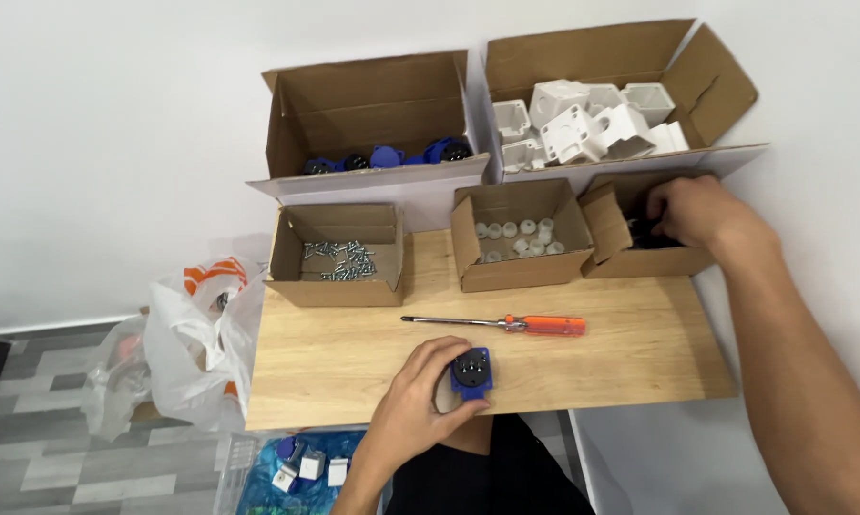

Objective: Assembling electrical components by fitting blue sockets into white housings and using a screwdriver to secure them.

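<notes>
- The left hand (413, 401) is closed around a blue socket (471, 372), pressing it down on the near edge of the table (640, 353); the dark face with its metal pins is turned up toward the camera, which seems to keep it steady and readable.
- The right hand (692, 215) reaches into a small box (640, 243) at the far right; its fingers are curled down among dark parts inside, but whether they have pinched one cannot be told (the box wall and the hand hide the fingertips).
- A screwdriver (506, 324) with an orange handle lies just beyond the socket, between the two hands, its tip pointing away from the right hand, within easy reach of either.
- Left of the right hand's box stands a box of white caps (518, 238), and further left a box of screws (339, 259); both are open-topped, so parts can be picked straight out.
- Behind these, two larger boxes lie on their sides: one with blue parts (382, 157), one with white housings (592, 124).
- The surface is a light wooden board set against a plain white wall.
- Below the left hand, off the table's near edge, a bin (292, 467) holds blue and white pieces; a plastic bag (196, 334) slumps on the grey plank floor.
</notes>
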